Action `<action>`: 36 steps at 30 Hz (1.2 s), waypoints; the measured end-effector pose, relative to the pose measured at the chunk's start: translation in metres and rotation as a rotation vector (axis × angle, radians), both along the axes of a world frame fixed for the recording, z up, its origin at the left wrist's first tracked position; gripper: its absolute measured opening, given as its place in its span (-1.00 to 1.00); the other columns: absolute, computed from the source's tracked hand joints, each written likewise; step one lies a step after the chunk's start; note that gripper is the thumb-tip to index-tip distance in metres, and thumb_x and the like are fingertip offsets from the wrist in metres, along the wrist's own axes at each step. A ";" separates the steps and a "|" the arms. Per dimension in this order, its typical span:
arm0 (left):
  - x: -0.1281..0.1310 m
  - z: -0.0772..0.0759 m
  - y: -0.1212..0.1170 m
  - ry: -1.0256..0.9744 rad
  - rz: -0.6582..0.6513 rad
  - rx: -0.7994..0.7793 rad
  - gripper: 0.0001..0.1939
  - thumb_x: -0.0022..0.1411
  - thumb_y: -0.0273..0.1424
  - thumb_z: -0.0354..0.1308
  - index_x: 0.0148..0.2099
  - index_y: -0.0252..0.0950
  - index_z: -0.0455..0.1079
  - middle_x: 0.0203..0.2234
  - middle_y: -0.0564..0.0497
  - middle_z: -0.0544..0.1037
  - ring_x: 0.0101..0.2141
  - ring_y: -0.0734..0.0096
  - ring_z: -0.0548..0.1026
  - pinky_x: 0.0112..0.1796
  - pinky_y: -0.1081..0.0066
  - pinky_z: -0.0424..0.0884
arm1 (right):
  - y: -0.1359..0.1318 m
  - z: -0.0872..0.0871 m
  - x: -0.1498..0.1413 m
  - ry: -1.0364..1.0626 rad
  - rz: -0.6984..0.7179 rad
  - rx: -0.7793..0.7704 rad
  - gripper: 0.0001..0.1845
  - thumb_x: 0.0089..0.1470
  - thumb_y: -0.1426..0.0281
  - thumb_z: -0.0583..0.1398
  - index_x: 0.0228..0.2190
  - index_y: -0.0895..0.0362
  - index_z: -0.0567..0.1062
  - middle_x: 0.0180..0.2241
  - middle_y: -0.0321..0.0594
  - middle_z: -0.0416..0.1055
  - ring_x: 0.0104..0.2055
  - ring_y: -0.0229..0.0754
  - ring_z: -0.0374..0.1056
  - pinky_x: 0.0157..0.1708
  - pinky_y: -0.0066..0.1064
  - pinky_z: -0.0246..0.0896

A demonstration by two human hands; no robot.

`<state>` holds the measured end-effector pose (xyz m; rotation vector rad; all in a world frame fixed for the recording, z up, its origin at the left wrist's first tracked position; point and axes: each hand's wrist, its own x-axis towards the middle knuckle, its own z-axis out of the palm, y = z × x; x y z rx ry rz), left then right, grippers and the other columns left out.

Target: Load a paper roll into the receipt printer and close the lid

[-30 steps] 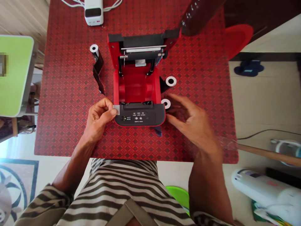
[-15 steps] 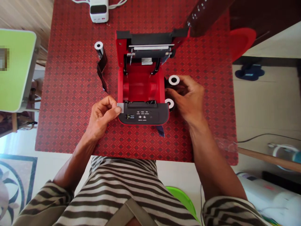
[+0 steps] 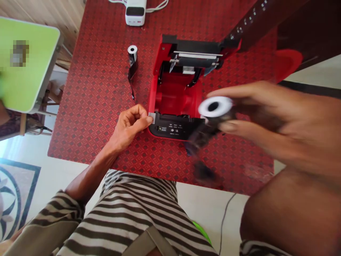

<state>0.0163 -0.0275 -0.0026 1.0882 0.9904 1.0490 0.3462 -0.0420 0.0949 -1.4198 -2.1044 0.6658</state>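
A red and black printer [image 3: 170, 128] sits on the table with its lid [image 3: 197, 48] raised and its red inner bay bare. My left hand [image 3: 130, 126] is closed at the printer's front left corner, thumb pressed on a small grey patch there. Close to the camera, my right hand [image 3: 277, 124] grips a ribbon roll [image 3: 217, 106] with a white core. Dark film trails down from this roll, blurred by motion. To the left of the printer another ribbon roll [image 3: 132, 53] stands upright, its dark strip unwound toward me.
Behind the printer is a white device [image 3: 135, 16] with cables. The red patterned table [image 3: 101, 89] ends just before my body. A green-topped table [image 3: 34, 74] stands at left, and a dark panel with a red round thing [image 3: 289, 64] is at right.
My right hand has lifted a ribbon roll from beside the printer up toward the camera, its film trailing. The view has shifted left. My left hand stays on the printer's corner.
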 end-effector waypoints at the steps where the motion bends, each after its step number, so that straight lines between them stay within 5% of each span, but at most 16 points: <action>1: 0.001 0.000 0.000 0.001 0.001 -0.001 -0.29 0.32 0.16 0.76 -0.36 -0.17 0.41 -0.53 0.17 0.32 -0.48 0.49 0.13 -0.42 0.38 0.09 | 0.010 0.001 -0.014 -0.066 0.090 -0.005 -0.58 0.54 0.03 0.42 0.31 -0.23 0.80 0.05 -0.19 0.87 -0.11 0.10 0.78 -0.04 0.00 0.76; 5: 0.003 0.004 -0.001 -0.014 0.006 -0.010 -0.27 0.26 0.16 0.79 -0.37 -0.17 0.40 -0.52 0.16 0.32 -0.47 0.48 0.12 -0.42 0.37 0.07 | 0.041 -0.013 -0.054 -0.251 0.109 0.083 -0.72 0.50 0.32 0.32 0.14 -0.08 0.76 0.00 -0.09 0.79 0.05 0.26 0.74 0.23 0.19 0.68; 15: 0.003 0.010 -0.003 -0.043 -0.051 -0.044 -0.26 0.31 0.17 0.79 -0.35 -0.17 0.39 -0.49 0.16 0.35 -0.45 0.47 0.14 -0.41 0.38 0.14 | 0.059 -0.027 -0.073 -0.297 0.024 0.010 -0.91 0.38 0.30 0.41 -0.09 -0.13 0.68 -0.24 -0.12 0.63 -0.05 0.29 0.69 0.25 0.27 0.56; 21: 0.002 0.010 -0.004 -0.039 -0.042 -0.048 -0.27 0.33 0.17 0.77 -0.35 -0.18 0.41 -0.49 0.15 0.37 -0.44 0.47 0.17 -0.40 0.38 0.17 | 0.074 -0.044 -0.067 -0.237 0.122 0.000 -0.98 0.48 0.24 0.40 -0.09 -0.16 0.69 -0.33 -0.17 0.60 -0.03 0.33 0.71 0.43 0.41 0.48; 27: 0.002 0.010 -0.003 -0.030 -0.046 -0.022 -0.26 0.37 0.17 0.77 -0.36 -0.18 0.39 -0.50 0.16 0.35 -0.45 0.47 0.15 -0.40 0.37 0.20 | 0.082 -0.058 -0.082 -0.253 0.103 0.104 -0.74 0.36 0.29 0.42 -0.35 -0.09 0.49 -0.27 -0.05 0.56 0.18 0.45 0.67 0.48 0.46 0.48; 36: 0.001 0.011 -0.003 -0.036 -0.052 -0.025 -0.29 0.37 0.14 0.78 -0.36 -0.17 0.41 -0.50 0.16 0.36 -0.46 0.47 0.14 -0.40 0.37 0.21 | 0.088 -0.058 -0.069 -0.212 0.179 0.075 -0.69 0.55 0.16 0.41 -0.30 -0.11 0.57 -0.21 -0.05 0.65 0.22 0.43 0.68 0.54 0.51 0.47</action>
